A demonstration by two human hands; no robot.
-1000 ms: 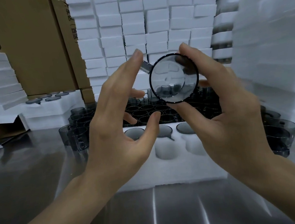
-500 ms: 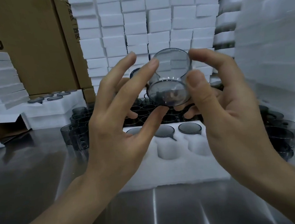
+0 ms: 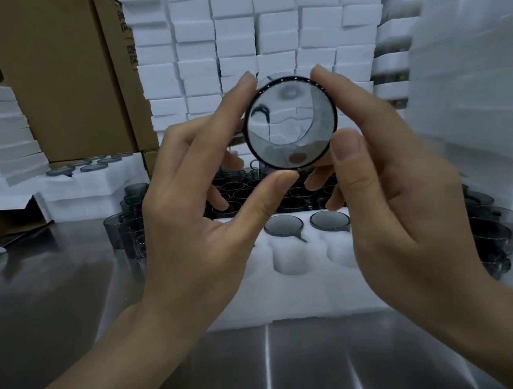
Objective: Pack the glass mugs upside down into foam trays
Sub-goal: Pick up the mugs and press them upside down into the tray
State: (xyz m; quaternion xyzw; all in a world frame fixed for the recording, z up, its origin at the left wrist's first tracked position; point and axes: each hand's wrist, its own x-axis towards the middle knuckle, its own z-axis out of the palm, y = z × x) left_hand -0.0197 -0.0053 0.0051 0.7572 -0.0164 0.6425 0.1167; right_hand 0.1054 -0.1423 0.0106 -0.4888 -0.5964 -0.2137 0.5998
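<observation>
A glass mug (image 3: pixel 291 126) is held above the foam tray (image 3: pixel 304 295), its rim pinched by thumb and forefinger of the left hand (image 3: pixel 196 230) and right hand (image 3: pixel 399 212). Two inverted mugs (image 3: pixel 283 225) are seated; front pockets (image 3: pixel 292 259) are unfilled, many loose mugs (image 3: pixel 128 233) unpacked.

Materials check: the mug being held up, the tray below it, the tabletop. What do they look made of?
Mug: smoky grey transparent glass by the look, glossy; stacked foam blocks show through it, though clear plastic can't be ruled out.
Tray: white foam, matte, with soft-edged round pockets.
Tabletop: likely stainless steel, brushed, with streaky reflections.
</observation>
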